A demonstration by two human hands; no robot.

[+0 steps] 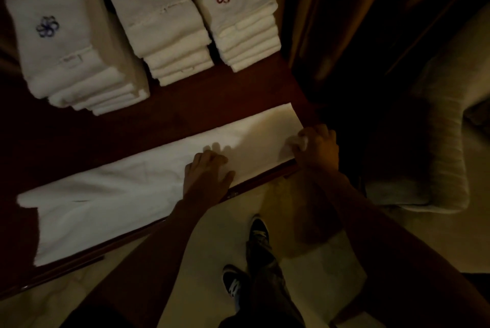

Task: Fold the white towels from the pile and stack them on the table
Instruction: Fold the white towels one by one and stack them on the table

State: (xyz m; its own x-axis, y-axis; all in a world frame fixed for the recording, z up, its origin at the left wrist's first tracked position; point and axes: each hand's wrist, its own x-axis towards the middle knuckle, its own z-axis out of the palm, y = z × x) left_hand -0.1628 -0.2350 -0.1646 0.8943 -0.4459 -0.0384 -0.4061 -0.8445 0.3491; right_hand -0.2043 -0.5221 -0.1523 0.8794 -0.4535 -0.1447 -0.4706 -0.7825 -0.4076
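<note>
**Long towel strip pinned at table edge, right end gripped for next fold**

One white towel (119, 200) lies as a long, narrow strip along the near side of the dark wooden table (185, 110). Its near long edge runs right on the table's lip. Left hand (208, 174) lies flat on the strip right of its middle, fingers straight, pressing down. Right hand (316, 147) is at the strip's right end by the table corner, fingers curled on a bit of the cloth. The hands are apart, both on the same towel. Looks like the end is about to be folded over toward the left hand.

Three folded stacks sit on the far side: a left stack (66, 44) with a blue flower mark, and a middle stack (159, 17) and a right stack (236, 17) with red ones. No unfolded pile is in view.

Risks from here:
- The strip sits at the very lip, so a pull toward the person could drag the near edge off the table onto the floor (225, 235).
- The right end is at the table corner. If the grip catches only the top layer, the layers will likely split and the fold come out crooked.
- The far left end looks uneven, with a corner sticking out, so once folded the ends may not match.
- If the flat hand lifts early, the whole strip could slide with the pull instead of creasing.
- The left stack's lower towels are splayed out, so one more on top might tip it.
- The light is dim and edges are hard to see, so misalignment is easy.
</note>
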